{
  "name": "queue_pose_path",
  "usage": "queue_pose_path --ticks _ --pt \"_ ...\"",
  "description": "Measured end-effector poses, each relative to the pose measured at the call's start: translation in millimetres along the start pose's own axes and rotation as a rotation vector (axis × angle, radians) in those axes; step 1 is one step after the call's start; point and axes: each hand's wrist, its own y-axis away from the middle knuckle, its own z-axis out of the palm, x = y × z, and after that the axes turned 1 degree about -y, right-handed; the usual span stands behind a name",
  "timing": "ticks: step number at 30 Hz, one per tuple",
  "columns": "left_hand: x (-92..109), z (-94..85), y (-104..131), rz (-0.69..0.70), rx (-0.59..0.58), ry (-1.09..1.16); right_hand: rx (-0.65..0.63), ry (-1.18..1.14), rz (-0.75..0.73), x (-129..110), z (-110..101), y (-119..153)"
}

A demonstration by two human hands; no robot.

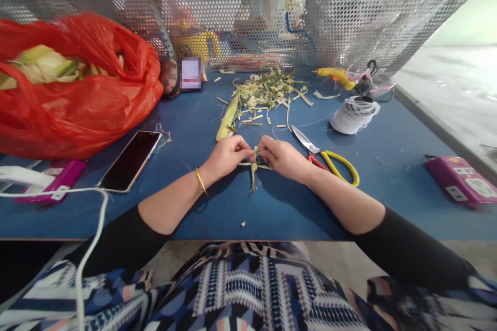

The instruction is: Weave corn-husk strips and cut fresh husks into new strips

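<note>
My left hand [232,156] and my right hand [286,159] meet over the table, each closed in a pinch. Between their fingertips is the upper part of a small knotted corn-husk piece [253,168]. Its knotted part and frayed lower end hang below my fingers, with thin strips sticking out to both sides. What exactly each fingertip pinches is partly hidden. Just right of my right hand lie scissors [307,141] with red and yellow handles, partly under my forearm. A long pale green husk [228,119] lies beyond my left hand.
Husk scraps [267,90] are heaped at the back, before a perforated metal screen [233,15]. A red plastic bag [77,108] of husks and a phone [130,160] lie left. White thread [354,115], a yellow glue gun [337,77] and a purple pack [462,178] stand right.
</note>
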Motion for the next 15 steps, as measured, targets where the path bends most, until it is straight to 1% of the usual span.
queue_pose_path --ticks 4,6,8,10,12,15 --pt "0.2 0.3 0.1 -0.002 0.011 -0.102 0.004 0.005 -0.001 -0.2 -0.5 0.1" --pt "0.0 -0.3 -0.4 -0.003 0.023 -0.131 -0.003 -0.046 -0.002 0.9 -0.2 -0.6" --pt "-0.6 -1.4 -1.1 0.000 0.026 -0.091 -0.011 -0.193 0.027 2.0 0.5 -2.0" --pt "-0.8 -2.2 -1.8 0.030 0.043 -0.033 -0.005 -0.410 0.083 1.8 1.3 -3.9" --pt "0.3 -2.0 -2.4 0.072 0.102 0.001 0.003 -0.596 0.136 -0.1 2.2 -5.5" --pt "6.1 0.4 -3.1 0.086 0.189 0.037 -0.047 -0.719 0.163 -4.4 4.6 -5.8"
